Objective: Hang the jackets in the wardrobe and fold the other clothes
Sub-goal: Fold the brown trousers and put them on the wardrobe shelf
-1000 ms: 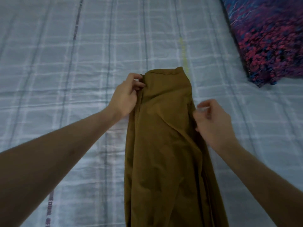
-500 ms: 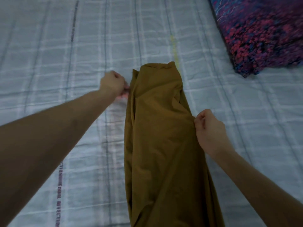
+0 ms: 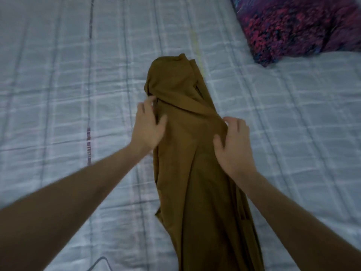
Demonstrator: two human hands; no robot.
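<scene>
A long brown garment (image 3: 187, 153) lies lengthwise on the bed, running from the frame's bottom edge up to a bunched far end. My left hand (image 3: 148, 126) rests on its left edge with the fingers spread and fairly straight. On the right edge, my right hand (image 3: 233, 143) lies over the cloth, its fingertips bent a little at a raised fold and the thumb spread out. The garment's near end is cut off by the frame.
The bed is covered by a pale blue-grey checked sheet (image 3: 78, 94). A purple and red patterned pillow or blanket (image 3: 302, 26) lies at the far right corner. A thin dark cord (image 3: 99, 263) shows at the bottom left.
Both hands let go of the garment's edges and came inward onto its top. The far end of the cloth has bunched and shifted slightly.
</scene>
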